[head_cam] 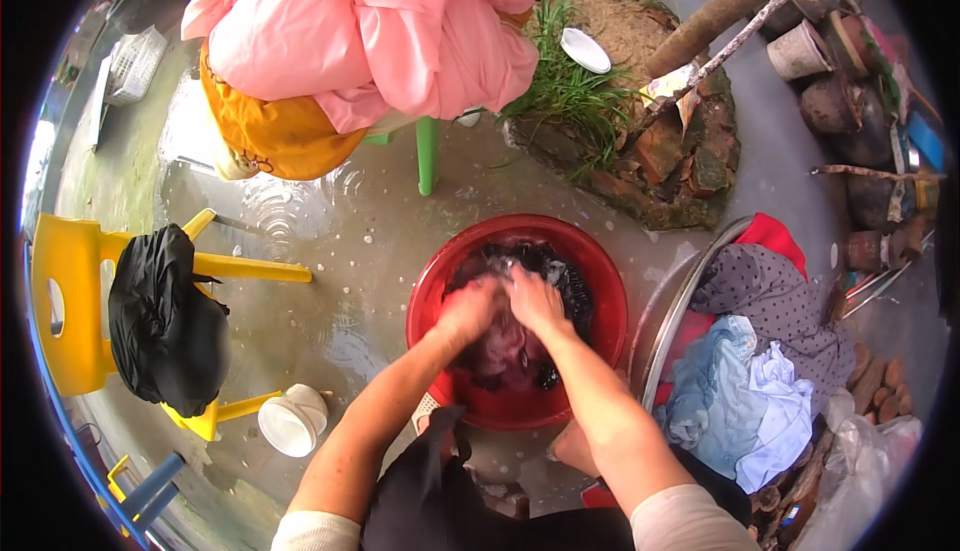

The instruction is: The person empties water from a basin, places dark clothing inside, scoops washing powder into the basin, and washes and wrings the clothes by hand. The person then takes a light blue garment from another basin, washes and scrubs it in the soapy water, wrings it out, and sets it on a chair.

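Observation:
A red plastic basin (611, 326) stands on the wet ground before me, holding dark wet cloth (574, 288) in murky, reddish water. Over its middle, my left hand (472, 307) is curled like a fist and blurred by motion. My right hand (536, 299) is right beside it, fingers bent towards the left one. Both seem to grip a bunched part of the dark cloth, though the fingers largely hide it. The lower part of the cloth lies under water.
Right of the basin, a metal-rimmed tub (660, 348) holds a dotted grey garment (772, 296) and light-blue clothes (720, 386). Black cloth (169, 318) hangs over a yellow plastic chair (71, 303). A white bucket (294, 420) lies tipped nearby. Pink fabric (375, 33) is heaped ahead, beside a stone-edged planting bed (675, 168).

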The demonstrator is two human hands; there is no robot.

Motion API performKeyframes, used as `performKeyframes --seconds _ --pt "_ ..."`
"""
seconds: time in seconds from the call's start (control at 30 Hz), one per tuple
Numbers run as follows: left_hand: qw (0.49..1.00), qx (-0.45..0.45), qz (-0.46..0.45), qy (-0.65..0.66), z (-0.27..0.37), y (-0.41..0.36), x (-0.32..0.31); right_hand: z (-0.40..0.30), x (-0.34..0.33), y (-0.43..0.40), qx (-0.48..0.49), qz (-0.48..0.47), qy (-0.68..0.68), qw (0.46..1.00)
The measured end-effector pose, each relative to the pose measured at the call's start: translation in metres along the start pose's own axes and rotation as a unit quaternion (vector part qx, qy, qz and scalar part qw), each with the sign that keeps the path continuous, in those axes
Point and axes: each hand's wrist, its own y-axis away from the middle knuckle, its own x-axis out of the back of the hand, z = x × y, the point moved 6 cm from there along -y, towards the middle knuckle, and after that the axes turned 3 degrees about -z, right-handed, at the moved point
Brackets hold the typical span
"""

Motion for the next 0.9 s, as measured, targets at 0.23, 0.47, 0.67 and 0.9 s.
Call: performKeyframes --seconds 0.23,0.47,0.67,0.9 --pt "0.937 -0.038 0.132 0.320 0.008 0.020 0.065 -0.022 0.069 0.054 0.113 0.173 -0.185 0.961" --pt "0.995 -0.003 0.002 -0.100 0.015 0.051 -0.002 0.024 0.023 0.084 0.131 0.220 -0.179 0.950" --pt "0.977 -0.047 -0.063 -0.199 0.001 0.048 -0.039 0.013 -0.028 0.058 -0.020 0.081 0.034 0.996" --pt "0.963 0.036 0.177 0.201 0.029 0.017 0.062 0.013 0.034 -0.025 -0.015 0.098 -0.410 0.907"
